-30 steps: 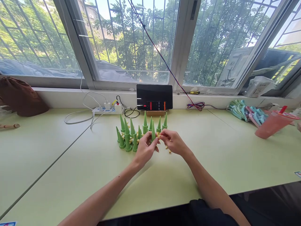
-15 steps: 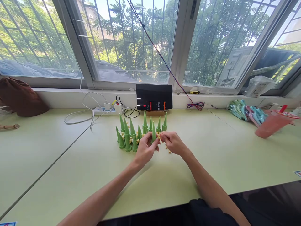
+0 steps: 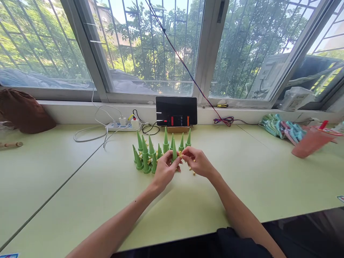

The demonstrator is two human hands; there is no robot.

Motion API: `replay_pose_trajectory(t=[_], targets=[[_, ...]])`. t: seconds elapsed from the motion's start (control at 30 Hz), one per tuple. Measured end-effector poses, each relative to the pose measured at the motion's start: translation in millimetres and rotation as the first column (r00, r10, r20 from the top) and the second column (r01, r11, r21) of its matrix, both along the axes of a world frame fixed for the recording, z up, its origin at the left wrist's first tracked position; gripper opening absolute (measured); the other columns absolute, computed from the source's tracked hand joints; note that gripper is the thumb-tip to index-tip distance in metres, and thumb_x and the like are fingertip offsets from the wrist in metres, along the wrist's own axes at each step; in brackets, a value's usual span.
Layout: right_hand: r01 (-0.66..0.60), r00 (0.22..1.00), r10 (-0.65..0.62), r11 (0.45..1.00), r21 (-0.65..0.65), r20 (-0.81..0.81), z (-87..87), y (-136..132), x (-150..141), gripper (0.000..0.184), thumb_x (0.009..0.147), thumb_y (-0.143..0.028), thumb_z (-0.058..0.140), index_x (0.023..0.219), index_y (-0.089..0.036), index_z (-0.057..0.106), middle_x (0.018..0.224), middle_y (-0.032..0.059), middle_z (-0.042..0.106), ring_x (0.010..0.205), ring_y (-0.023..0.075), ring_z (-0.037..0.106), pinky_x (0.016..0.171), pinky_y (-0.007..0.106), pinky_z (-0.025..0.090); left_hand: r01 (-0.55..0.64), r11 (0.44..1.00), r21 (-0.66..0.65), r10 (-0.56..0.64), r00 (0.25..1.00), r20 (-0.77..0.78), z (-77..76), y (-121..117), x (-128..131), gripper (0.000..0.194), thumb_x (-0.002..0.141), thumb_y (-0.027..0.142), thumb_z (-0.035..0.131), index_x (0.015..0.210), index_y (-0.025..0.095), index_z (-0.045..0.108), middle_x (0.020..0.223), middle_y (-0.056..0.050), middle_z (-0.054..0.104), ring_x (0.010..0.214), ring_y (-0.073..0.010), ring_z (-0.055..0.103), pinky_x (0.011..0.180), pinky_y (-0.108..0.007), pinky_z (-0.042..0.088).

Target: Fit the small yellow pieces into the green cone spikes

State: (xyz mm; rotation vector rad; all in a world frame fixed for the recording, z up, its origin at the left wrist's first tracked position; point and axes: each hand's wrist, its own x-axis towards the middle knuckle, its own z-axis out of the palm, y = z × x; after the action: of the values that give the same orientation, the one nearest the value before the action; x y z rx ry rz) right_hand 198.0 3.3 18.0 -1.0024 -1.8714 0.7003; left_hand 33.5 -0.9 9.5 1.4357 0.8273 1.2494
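Note:
Several green cone-shaped spikes [image 3: 146, 154] stand upright in a cluster on the pale green table [image 3: 80, 186], with small yellow pieces among them. My left hand [image 3: 165, 170] is closed around one green spike [image 3: 174, 151], held upright. My right hand [image 3: 197, 162] pinches a small yellow piece [image 3: 181, 155] against that spike's side. The two hands meet just in front of the cluster. A few more yellow pieces [image 3: 193, 172] lie on the table under my right hand.
A black tablet [image 3: 176, 110] with a phone leaning on it stands at the windowsill. A power strip [image 3: 122, 125] with white cables lies to its left. A brown bag [image 3: 24, 111] sits far left; a pink cup [image 3: 311, 141] and pastel clips [image 3: 282, 127] far right.
Both hands stay together at the same spot; only small finger movements on the spike and the yellow piece.

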Motion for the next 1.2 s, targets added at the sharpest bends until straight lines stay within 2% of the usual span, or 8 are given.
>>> replay_pose_trajectory(t=[0.47, 0.83, 1.2], targets=[[-0.011, 0.997, 0.009, 1.000, 0.025, 0.071, -3.0, 2.5, 4.9, 0.017, 0.093, -0.031, 0.049, 0.080, -0.020, 0.052, 0.070, -0.0016, 0.058, 0.059, 0.0116, 0.045, 0.055, 0.024, 0.037, 0.010, 1.000, -0.001, -0.010, 0.999, -0.038, -3.9, 1.1, -0.7, 0.025, 0.082, 0.038, 0.069, 0.091, 0.016, 0.061, 0.081, -0.003, 0.063, 0.066, -0.0134, 0.062, 0.057, -0.025, 0.051], [0.007, 0.995, -0.014, 0.998, 0.065, 0.103, -1.0, 1.9, 4.2, 0.028, 0.094, -0.034, 0.045, 0.069, -0.020, 0.046, 0.062, -0.0036, 0.047, 0.054, 0.0106, 0.036, 0.053, 0.024, 0.030, 0.016, 1.000, 0.013, -0.015, 0.999, -0.042, -2.0, -1.0, -0.3, 0.026, 0.081, 0.038, 0.069, 0.092, 0.016, 0.062, 0.081, -0.004, 0.064, 0.069, -0.0149, 0.063, 0.057, -0.026, 0.052], [0.022, 0.992, -0.030, 0.997, 0.068, 0.126, -1.2, 2.4, 3.1, 0.031, 0.095, -0.033, 0.043, 0.067, -0.020, 0.046, 0.060, -0.0036, 0.046, 0.053, 0.0105, 0.034, 0.052, 0.024, 0.029, 0.021, 0.999, 0.028, -0.020, 0.999, -0.036, -3.0, 0.2, -0.4, 0.025, 0.081, 0.038, 0.069, 0.092, 0.016, 0.061, 0.079, -0.003, 0.064, 0.064, -0.0137, 0.061, 0.055, -0.026, 0.052]])
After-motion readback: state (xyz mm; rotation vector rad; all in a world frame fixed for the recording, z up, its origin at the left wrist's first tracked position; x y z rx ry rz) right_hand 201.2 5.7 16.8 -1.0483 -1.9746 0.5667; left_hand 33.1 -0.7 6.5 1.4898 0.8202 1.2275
